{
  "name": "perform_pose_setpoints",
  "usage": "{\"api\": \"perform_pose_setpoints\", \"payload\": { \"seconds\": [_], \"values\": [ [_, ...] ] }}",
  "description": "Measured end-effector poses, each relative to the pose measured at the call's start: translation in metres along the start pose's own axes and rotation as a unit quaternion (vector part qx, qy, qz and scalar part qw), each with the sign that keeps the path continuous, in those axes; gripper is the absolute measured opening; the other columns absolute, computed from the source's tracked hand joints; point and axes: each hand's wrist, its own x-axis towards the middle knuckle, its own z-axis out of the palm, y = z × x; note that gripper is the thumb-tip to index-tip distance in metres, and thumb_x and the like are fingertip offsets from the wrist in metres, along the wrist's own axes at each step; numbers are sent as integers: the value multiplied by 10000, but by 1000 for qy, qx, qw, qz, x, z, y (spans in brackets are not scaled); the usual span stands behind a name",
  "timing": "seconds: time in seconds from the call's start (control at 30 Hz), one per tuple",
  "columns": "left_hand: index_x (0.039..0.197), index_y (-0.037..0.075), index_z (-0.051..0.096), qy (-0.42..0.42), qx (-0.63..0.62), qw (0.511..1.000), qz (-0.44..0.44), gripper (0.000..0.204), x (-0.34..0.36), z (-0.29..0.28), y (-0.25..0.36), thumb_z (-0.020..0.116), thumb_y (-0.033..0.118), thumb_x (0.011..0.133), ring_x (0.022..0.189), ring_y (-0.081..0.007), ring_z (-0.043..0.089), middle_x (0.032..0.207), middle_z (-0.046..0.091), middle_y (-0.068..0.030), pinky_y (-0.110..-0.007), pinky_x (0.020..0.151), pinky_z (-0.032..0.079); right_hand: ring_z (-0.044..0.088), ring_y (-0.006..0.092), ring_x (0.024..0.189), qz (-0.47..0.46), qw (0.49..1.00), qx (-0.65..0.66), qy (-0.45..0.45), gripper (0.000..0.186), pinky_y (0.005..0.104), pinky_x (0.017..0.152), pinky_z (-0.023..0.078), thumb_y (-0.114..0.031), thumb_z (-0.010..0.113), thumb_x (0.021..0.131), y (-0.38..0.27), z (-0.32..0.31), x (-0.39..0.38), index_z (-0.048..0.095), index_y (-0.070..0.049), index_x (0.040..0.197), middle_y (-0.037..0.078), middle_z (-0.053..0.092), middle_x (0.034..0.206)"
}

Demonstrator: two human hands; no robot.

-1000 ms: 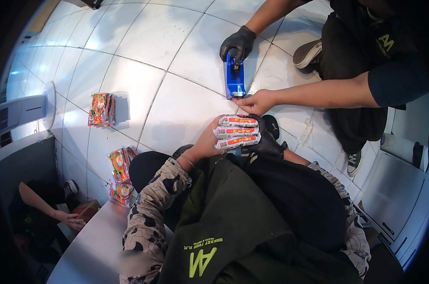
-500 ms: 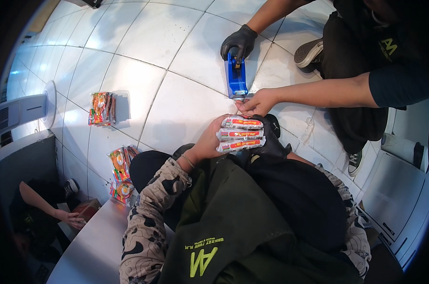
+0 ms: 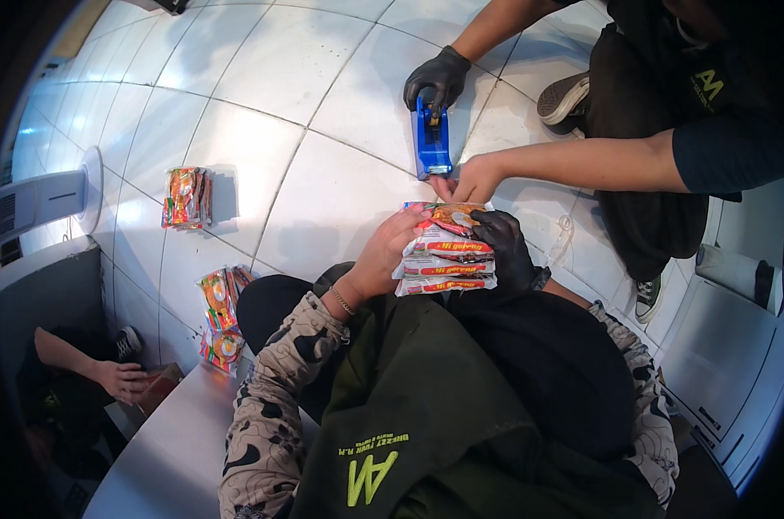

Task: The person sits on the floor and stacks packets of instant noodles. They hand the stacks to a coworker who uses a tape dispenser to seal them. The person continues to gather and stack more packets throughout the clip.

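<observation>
Left hand (image 3: pixel 381 259), bare, gripping the left edge of a stack of noodle packets (image 3: pixel 446 253), fingers (image 3: pixel 406 227) curled over its top corner. Right hand (image 3: pixel 506 251), in a black glove, closed on the stack's right edge, fingers wrapped behind. Stack held level between both hands, above the lap and the tiled floor (image 3: pixel 262 104). Just beyond, a co-worker's gloved hand (image 3: pixel 438 80) on a blue tape dispenser (image 3: pixel 432 143), the bare hand (image 3: pixel 471 180) touching the stack's far edge. Two more packet bundles (image 3: pixel 187 196) (image 3: pixel 221 313) lying on the floor to the left.
</observation>
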Motion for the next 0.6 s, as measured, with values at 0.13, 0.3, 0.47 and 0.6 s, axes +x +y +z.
{"api": "perform_pose_setpoints", "payload": {
  "seconds": [0.13, 0.3, 0.47, 0.6],
  "values": [
    [1386, 136, 326, 20, 12, 999, 35, 756, 10, -10, 7, 779, 248, 791, 1317, -419, 452, 1437, 439, -229, -523, 1106, 345, 464, 341, 1206, -65, 997, -9, 27, 639, 469, 1015, 394, -270, 798, 748, 0, -11, 9, 485, -128, 1287, 163, 487, 1345],
    [1430, 76, 259, -25, -29, 998, -39, 993, 10, -35, 25, 864, 348, 691, 1324, -356, 457, 1446, 439, -192, -476, 1133, 324, 488, 353, 1185, -39, 993, 107, -42, 809, 458, 999, 409, -338, 844, 698, -22, -39, 48, 452, -108, 1367, 170, 491, 1337],
    [1467, -29, 290, 106, -430, 821, -360, 1151, -40, -70, 61, 915, 369, 585, 1312, -275, 464, 1418, 475, -152, -401, 1115, 351, 423, 328, 1309, 83, 940, 303, -131, 1133, 436, 981, 419, -431, 868, 681, -69, -47, 104, 205, -31, 1509, 189, 330, 1505],
    [1423, 41, 388, 422, -484, 711, -287, 948, -74, -145, 99, 798, 314, 613, 1127, -346, 602, 1241, 583, -163, -447, 860, 572, 395, 306, 1346, 27, 943, 305, -129, 1095, 412, 980, 412, -429, 799, 766, -88, -51, 138, 139, -31, 1543, 179, 291, 1545]
  ]
}}
